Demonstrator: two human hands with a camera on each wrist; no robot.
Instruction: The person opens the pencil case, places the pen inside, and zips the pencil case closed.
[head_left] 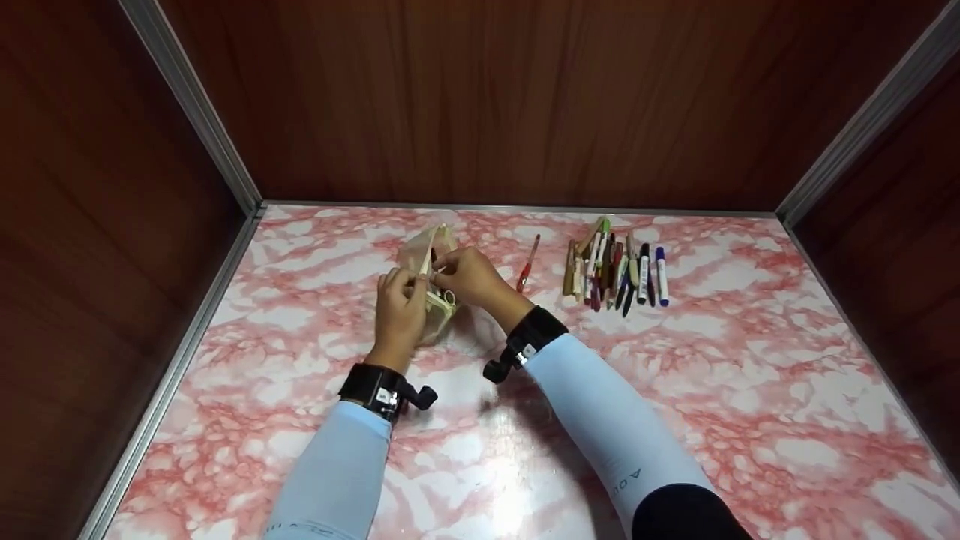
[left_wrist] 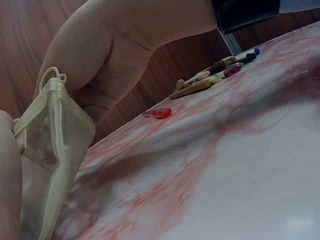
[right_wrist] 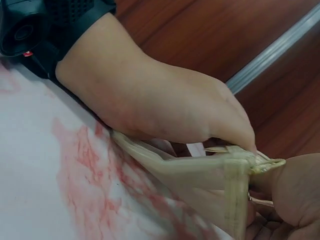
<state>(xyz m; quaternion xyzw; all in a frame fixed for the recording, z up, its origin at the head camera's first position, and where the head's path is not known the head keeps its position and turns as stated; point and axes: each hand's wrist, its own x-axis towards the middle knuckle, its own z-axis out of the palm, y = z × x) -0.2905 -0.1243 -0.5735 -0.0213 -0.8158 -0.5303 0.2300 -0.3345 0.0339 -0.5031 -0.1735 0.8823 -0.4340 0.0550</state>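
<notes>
A cream, see-through mesh pouch [head_left: 435, 322] with a zipped rim and small end loops stands on the table's left-centre part. My left hand [head_left: 400, 307] grips its near-left side, thumb at the rim. At the pouch's opening is my right hand [head_left: 472, 277], its fingers bent down past the rim. The pouch wall [right_wrist: 200, 175] and the hand itself hide those fingertips, so what they hold cannot be told. In the left wrist view, the pouch [left_wrist: 57, 150] hangs between both hands. A small white patch [right_wrist: 196, 149] shows inside the opening, too little to identify.
Right of the pouch lies one red pen-like tool [head_left: 527, 264] with a thin shaft. Farther right is a cluster of pens and markers [head_left: 607, 266], with a blue-capped white marker [head_left: 661, 276] at its edge. Dark wood panels [head_left: 487, 97] enclose the pink marbled table [head_left: 750, 390].
</notes>
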